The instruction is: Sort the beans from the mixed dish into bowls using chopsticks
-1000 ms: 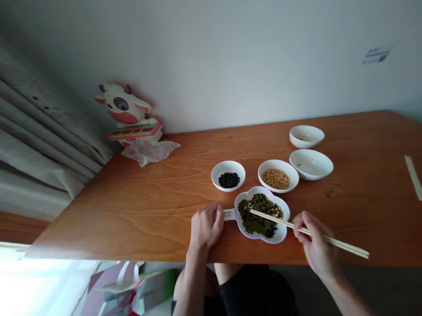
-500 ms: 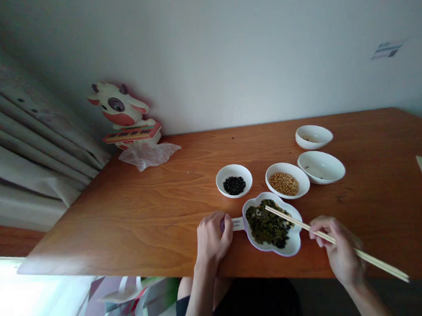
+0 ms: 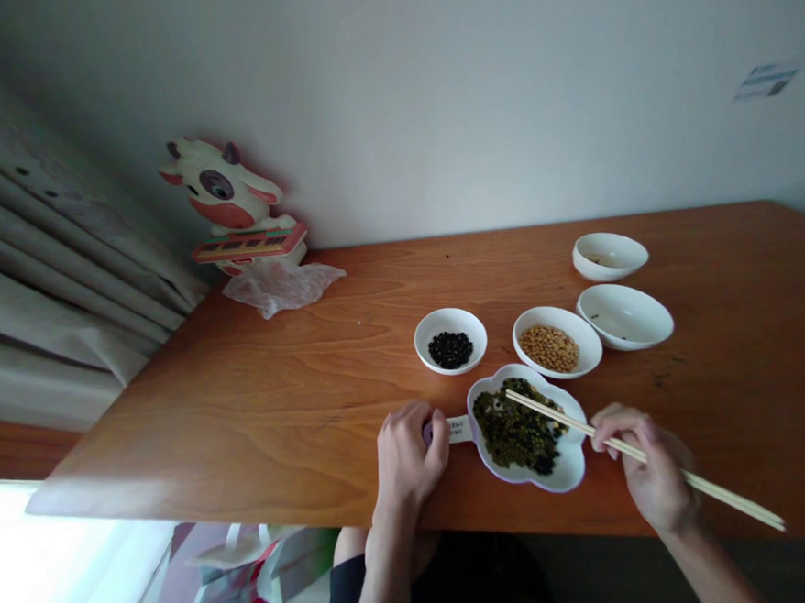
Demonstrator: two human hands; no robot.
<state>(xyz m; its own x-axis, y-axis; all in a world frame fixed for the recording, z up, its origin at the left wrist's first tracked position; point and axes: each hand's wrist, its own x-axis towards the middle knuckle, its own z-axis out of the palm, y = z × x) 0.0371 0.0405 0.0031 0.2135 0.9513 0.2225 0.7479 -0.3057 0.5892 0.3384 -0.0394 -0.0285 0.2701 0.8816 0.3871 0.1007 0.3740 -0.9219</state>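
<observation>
The left grip (image 3: 410, 457) is clenched on the handle (image 3: 459, 429) of a flower-shaped dish (image 3: 571, 470), which lies at its 3 o'clock, heaped with a dark green mix (image 3: 515, 431). The right grip (image 3: 652, 468) pinches chopsticks (image 3: 734, 502), their tips resting in the mix at its 10 o'clock. Around the dish's 12 o'clock sit a white bowl (image 3: 449, 317) of black beans (image 3: 451, 349) and another bowl (image 3: 555, 320) of soybeans (image 3: 549, 348). Two more bowls (image 3: 624, 316) stand toward 2 o'clock on the wooden tabletop (image 3: 247, 441). Farther off at 10 o'clock are a cow toy (image 3: 219, 190) and a plastic bag (image 3: 281, 287), with a curtain (image 3: 25, 227) at 9 o'clock.
</observation>
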